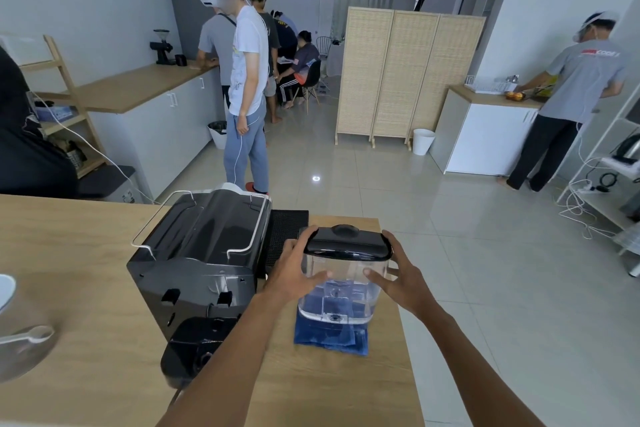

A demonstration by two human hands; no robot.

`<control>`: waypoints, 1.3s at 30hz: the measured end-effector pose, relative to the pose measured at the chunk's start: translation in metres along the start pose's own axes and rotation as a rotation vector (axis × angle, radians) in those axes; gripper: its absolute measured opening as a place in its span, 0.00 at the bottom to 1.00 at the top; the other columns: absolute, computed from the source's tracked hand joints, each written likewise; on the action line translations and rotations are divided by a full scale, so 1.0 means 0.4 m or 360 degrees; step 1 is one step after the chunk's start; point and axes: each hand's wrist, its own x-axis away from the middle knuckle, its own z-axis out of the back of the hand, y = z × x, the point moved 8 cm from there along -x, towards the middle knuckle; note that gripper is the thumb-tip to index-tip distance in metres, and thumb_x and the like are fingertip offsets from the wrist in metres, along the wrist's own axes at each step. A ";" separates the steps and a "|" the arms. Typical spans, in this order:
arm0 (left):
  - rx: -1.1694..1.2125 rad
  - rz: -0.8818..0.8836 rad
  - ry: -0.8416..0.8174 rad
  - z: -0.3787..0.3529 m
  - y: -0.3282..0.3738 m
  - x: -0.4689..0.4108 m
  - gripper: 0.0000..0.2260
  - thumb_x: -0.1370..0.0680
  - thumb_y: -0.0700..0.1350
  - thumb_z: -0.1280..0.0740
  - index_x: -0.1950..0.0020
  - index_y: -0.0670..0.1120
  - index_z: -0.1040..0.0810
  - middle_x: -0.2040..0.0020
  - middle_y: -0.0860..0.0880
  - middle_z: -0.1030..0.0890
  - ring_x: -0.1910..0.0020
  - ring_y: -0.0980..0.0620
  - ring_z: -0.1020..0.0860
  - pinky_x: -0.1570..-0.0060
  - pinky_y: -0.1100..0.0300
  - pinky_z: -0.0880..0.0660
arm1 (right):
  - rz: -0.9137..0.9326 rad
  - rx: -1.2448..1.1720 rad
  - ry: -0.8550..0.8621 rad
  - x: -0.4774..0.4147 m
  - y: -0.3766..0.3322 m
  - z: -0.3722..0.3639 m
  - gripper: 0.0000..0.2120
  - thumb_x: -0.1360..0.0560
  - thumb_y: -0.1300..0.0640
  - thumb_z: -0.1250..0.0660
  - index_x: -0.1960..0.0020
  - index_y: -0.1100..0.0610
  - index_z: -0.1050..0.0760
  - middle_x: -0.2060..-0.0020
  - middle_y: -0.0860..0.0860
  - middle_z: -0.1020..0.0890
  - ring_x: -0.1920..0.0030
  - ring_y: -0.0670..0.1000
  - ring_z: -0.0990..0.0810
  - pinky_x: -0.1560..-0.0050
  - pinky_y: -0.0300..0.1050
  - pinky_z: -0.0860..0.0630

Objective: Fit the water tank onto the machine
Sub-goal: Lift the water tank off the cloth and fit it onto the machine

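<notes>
A clear plastic water tank (341,291) with a black lid (348,243) stands upright over a folded blue cloth (330,338) on the wooden table. My left hand (294,270) grips its left side and my right hand (401,277) grips its right side, fingers spread on the clear wall. The black coffee machine (197,270) stands just left of the tank, its back facing me, with a chrome rail on top and an open seat low at its rear. Tank and machine are apart.
A black rubber mat (287,232) lies behind the tank. A blurred bowl with a spoon (24,347) sits at the table's left edge. The table (86,305) ends close to the right of the tank. Several people stand farther back in the room.
</notes>
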 end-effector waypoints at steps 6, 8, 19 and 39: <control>0.0162 -0.0013 0.0128 0.007 -0.018 -0.017 0.44 0.34 0.48 0.19 0.27 0.70 0.41 0.40 0.48 0.29 0.39 0.50 0.26 0.35 0.50 0.27 | 0.0024 -0.0077 0.0016 -0.014 0.039 -0.017 0.51 0.34 0.57 0.20 0.21 0.47 0.47 0.33 0.41 0.29 0.37 0.46 0.26 0.49 0.23 0.26; 0.0155 -0.0020 0.0116 0.005 -0.020 -0.021 0.47 0.35 0.45 0.18 0.30 0.74 0.43 0.40 0.48 0.29 0.38 0.50 0.27 0.36 0.51 0.27 | 0.0059 -0.0070 -0.0004 -0.025 0.048 -0.022 0.53 0.35 0.57 0.19 0.21 0.46 0.48 0.30 0.43 0.29 0.36 0.45 0.26 0.48 0.25 0.25; 0.0264 -0.0009 0.0064 -0.011 -0.005 -0.010 0.51 0.36 0.38 0.18 0.24 0.65 0.42 0.35 0.35 0.25 0.36 0.35 0.26 0.45 0.54 0.20 | 0.0092 -0.0097 -0.0002 -0.033 0.076 -0.028 0.54 0.35 0.57 0.18 0.24 0.32 0.49 0.41 0.45 0.20 0.45 0.49 0.18 0.48 0.36 0.20; 0.0172 -0.0265 0.0115 0.102 0.185 0.205 0.47 0.33 0.43 0.19 0.26 0.70 0.43 0.33 0.51 0.21 0.38 0.45 0.21 0.35 0.47 0.24 | 0.0248 -0.0108 0.0125 0.170 -0.166 0.124 0.53 0.39 0.57 0.17 0.24 0.38 0.43 0.39 0.47 0.22 0.45 0.45 0.20 0.48 0.39 0.19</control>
